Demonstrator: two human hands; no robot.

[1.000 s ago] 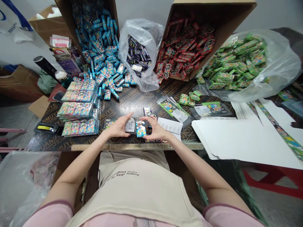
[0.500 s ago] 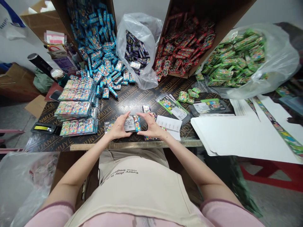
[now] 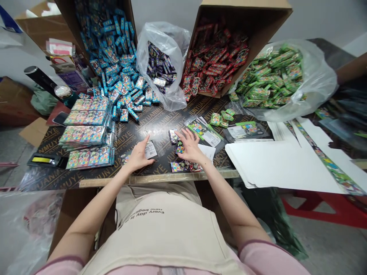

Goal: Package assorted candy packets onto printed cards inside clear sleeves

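My left hand [image 3: 139,156] rests over a dark packet with a white label [image 3: 150,149], thumb and fingers apart around its near part. The palm hides much of the packet. My right hand [image 3: 189,147] is spread over a small dark purple box [image 3: 180,147], with the fingertips at or on it; a firm grip cannot be made out. Just beyond lies another small box with a pale face [image 3: 172,135]. Nearer the table edge are a colourful purple box [image 3: 179,166] and a red box [image 3: 194,167]. A white sheet [image 3: 207,151] lies partly under my right hand.
Stacked filled packs [image 3: 86,135] stand at left. Behind are loose blue boxes [image 3: 120,72], a bag of purple boxes [image 3: 163,65], a carton of red boxes [image 3: 215,57] and a bag of green packets [image 3: 275,76]. White cards [image 3: 258,160] lie at right.
My right hand has left the labelled packet's right side and moved onto the small purple box. My left hand stays at the packet. The blue piece at the packet's right end no longer shows.
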